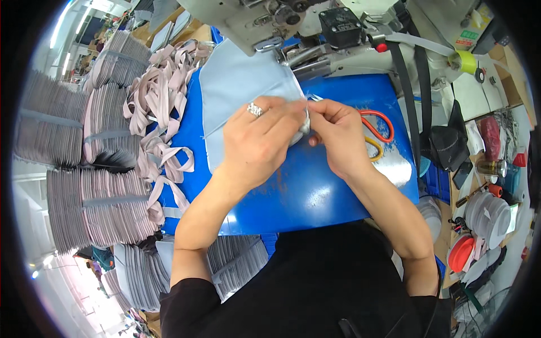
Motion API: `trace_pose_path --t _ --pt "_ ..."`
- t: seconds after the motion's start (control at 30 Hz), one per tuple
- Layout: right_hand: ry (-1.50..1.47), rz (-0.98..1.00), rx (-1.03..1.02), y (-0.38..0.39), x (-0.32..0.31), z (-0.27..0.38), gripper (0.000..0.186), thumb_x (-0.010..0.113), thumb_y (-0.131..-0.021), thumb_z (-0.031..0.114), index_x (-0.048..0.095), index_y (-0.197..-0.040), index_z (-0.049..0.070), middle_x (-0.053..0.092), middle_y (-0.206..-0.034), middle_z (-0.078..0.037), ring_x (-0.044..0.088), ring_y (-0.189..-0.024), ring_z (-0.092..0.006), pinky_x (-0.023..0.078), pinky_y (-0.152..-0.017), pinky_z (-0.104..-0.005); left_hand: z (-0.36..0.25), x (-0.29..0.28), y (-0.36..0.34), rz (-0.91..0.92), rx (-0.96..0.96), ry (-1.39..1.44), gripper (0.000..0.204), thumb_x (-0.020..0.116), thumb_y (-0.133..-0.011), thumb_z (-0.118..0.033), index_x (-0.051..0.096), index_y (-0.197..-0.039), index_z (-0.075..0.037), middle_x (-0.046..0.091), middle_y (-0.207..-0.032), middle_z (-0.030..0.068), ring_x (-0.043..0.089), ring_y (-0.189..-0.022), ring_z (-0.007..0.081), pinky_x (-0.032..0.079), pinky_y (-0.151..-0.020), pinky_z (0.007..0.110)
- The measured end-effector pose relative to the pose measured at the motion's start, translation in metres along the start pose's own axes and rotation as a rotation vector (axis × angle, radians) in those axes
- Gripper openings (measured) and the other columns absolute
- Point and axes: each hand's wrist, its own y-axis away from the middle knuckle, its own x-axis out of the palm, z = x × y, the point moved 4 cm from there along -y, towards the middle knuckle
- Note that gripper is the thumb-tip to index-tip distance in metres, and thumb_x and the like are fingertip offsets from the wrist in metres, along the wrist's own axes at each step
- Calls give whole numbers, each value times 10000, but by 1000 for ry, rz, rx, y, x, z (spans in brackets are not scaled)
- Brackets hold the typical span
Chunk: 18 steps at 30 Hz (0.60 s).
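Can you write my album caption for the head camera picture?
Left hand and right hand meet at the edge of light-blue cloth over a blue table.

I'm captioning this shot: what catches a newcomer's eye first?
The bright blue table in the middle, where the left hand and right hand meet at the edge of a pale blue cloth. Then the red loop and yellow loop, likely scissor handles, beside the right hand, and tangled pinkish straps along the table's left side.

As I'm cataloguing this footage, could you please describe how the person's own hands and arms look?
The forearms are bare below short black sleeves. The left hand is ungloved and wears an ornate silver-coloured ring; the right hand is ungloved too, with no ring visible.
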Motion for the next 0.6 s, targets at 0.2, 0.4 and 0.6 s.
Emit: trace_pose_path --t 0.2,0.4,0.6 --pt "13 -38 23 -34 13 3 180 751 -939 113 765 -1051 -27 709 -828 -18 602 -700 -61 465 -577 -227 37 3 -18 73 -52 94 219 766 -750 44 744 -955 -30 786 -1040 76 730 -898 265 575 -747 372" --pt "-34 -173 -28 -48 26 3 252 817 -902 170 773 -1040 -36 723 -851 -32 598 -713 -81 457 -617 -248 38 7 -8 -87 -105 51 196 760 -799 35 745 -978 -43 777 -995 88 725 -883 265 560 -708 361" --pt "40 -182 -7 -51 27 3 306 854 -881 215 775 -1034 -38 717 -837 -37 582 -658 -90 430 -575 -254 37 8 70 -86 -464 26 110 740 -904 -18 752 -1010 -46 760 -934 143 730 -756 315 567 -669 387"
